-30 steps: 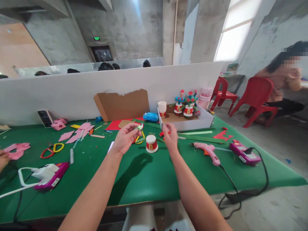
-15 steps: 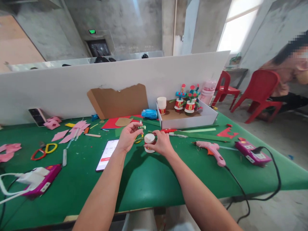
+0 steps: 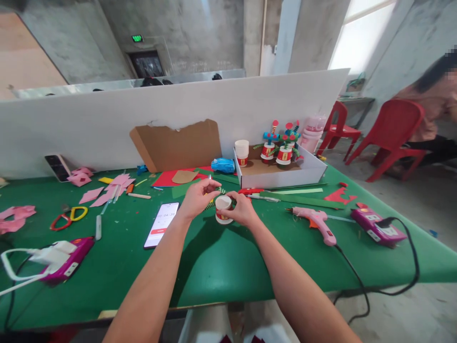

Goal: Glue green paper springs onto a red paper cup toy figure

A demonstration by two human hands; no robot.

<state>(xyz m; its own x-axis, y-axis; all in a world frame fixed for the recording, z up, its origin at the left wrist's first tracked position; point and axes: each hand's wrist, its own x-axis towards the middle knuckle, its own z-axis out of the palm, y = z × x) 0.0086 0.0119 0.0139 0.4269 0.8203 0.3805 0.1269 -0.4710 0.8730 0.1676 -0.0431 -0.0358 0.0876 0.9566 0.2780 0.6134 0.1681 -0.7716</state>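
Item: small paper cup, tipped, in front of the white box. My right hand is closed around it; my left hand pinches a green coiled wire beside it. Finished figures stand in the box; this cup looks barely begun, arms unattached.

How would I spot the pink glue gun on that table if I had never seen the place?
Start at the green table and find the white cardboard box of finished paper-cup figures near the partition. Nearer the person than that box, towards the right, the pink glue gun lies flat on the green cloth. Its pistol shape and trailing black cord set it apart from the boxy magenta power strip beside it.
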